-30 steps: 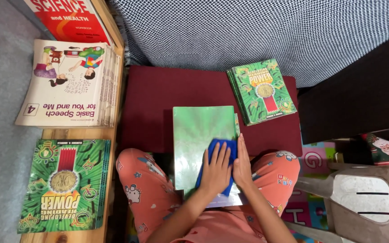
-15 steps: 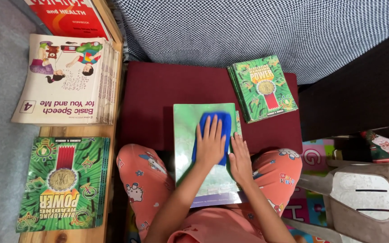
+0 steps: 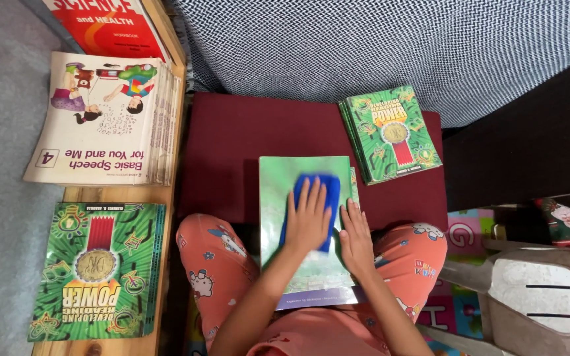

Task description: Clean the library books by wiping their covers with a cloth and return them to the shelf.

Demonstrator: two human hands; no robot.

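A green-covered book (image 3: 278, 191) lies on my lap and the dark red cushion (image 3: 232, 138). My left hand (image 3: 308, 221) presses flat, fingers spread, on a blue cloth (image 3: 328, 188) near the middle of the cover. My right hand (image 3: 356, 240) lies flat on the book's right edge, beside the cloth and holding nothing. My knees in orange patterned trousers (image 3: 209, 264) stick out on either side of the book.
A small stack of green books (image 3: 390, 132) sits on the cushion's right end. On the wooden shelf (image 3: 117, 194) at left lie a green book (image 3: 97, 270), a pile of white workbooks (image 3: 100, 125) and a red book (image 3: 110, 26). A plastic chair (image 3: 542, 290) stands at lower right.
My left hand slid the blue cloth up the cover from its lower part, then slightly back down. My right hand stayed at the book's right edge.
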